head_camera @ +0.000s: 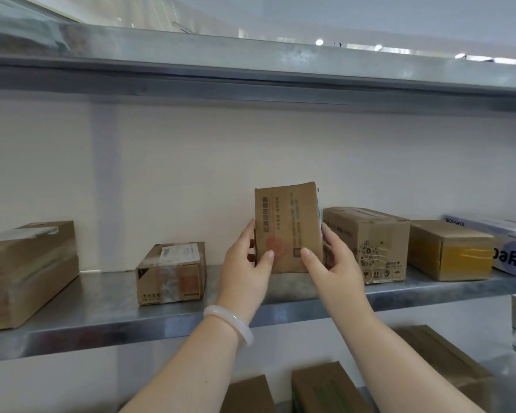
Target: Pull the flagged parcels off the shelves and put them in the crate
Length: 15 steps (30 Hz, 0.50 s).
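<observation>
A large brown cardboard box (27,272) sits far left on the grey metal shelf (102,317), then a small taped box (172,272). Bare shelf separates it from the left hand (245,263) (pale bangle on the wrist). That hand and the right hand (331,260) grip an upright red-stamped brown cardboard parcel (288,228) at mid-shelf. A printed cardboard box (370,242) crowds the right hand, with a yellow-taped box (450,251) beyond.
</observation>
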{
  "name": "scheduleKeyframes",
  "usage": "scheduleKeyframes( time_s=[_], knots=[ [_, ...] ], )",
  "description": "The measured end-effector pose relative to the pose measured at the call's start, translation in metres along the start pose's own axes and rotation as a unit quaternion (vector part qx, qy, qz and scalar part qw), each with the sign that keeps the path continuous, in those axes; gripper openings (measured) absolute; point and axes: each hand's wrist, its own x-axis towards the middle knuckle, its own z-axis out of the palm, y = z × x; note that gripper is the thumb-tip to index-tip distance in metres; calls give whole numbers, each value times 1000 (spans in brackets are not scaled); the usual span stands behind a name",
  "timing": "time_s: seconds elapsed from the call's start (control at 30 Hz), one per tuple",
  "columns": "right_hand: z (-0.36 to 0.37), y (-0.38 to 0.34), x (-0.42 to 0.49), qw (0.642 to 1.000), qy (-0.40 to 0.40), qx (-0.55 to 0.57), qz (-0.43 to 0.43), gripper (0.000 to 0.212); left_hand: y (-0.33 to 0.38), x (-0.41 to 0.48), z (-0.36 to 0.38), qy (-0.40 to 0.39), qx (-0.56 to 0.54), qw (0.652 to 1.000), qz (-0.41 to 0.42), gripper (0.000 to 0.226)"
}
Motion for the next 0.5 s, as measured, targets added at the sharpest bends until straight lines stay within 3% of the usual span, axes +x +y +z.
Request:
scheduleKeyframes(
  time_s=[0.2,0.3,0.37,0.5],
  knots=[
    [6,-4,-20,996,12,-30,-78,43,3,-5,2,-37,22,999,0,94],
    [6,-8,-25,995,13,-29,-92,38,3,-6,4,-39,-24,999,-18,113],
    [1,-10,-26,996,7,-25,-89,36,2,-6,4,-36,-74,996,-36,109],
    [-24,-16,-24,998,21,-6,-56,43,15,-14,6,-59,-156,985,-46,72]
  ],
)
